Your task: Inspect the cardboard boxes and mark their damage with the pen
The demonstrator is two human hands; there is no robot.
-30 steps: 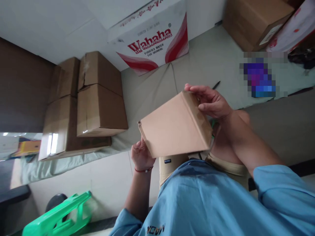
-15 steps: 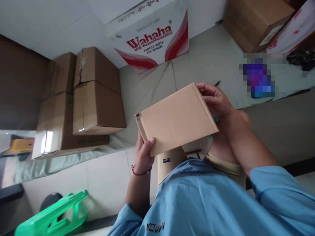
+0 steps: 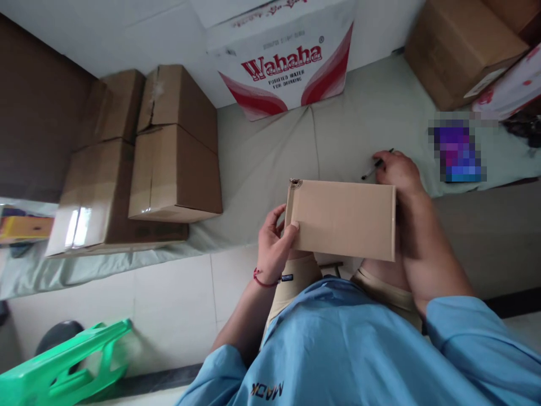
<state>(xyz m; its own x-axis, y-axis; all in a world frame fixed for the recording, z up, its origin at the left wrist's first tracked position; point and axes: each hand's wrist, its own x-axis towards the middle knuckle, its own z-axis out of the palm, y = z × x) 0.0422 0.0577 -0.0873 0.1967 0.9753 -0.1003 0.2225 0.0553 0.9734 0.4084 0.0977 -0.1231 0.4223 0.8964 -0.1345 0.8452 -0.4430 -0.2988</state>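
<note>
A flat brown cardboard box [image 3: 344,220] is held over my lap, with a dark torn spot at its upper left corner. My left hand [image 3: 274,242] grips its left end, thumb on top and fingers at the edge and below. Beyond the box's right end, my right hand [image 3: 400,171] is down at the cloth with its fingers closed on a slim pen [image 3: 372,170]. The pen has a dark body and a lighter section towards its left end. Part of my right wrist is behind the box.
Brown cartons [image 3: 196,169] are stacked at left on a cloth-covered surface [image 3: 262,152]. A white and red Wahaha carton [image 3: 287,70] stands at the back. Rightward are a pixelated device [image 3: 459,151] and another carton [image 3: 465,51]. A green plastic stool [image 3: 67,361] is at lower left.
My right hand has let go of the box's right end and moved to the pen, taking hold of it. The box, still in my left hand, has turned nearly level.
</note>
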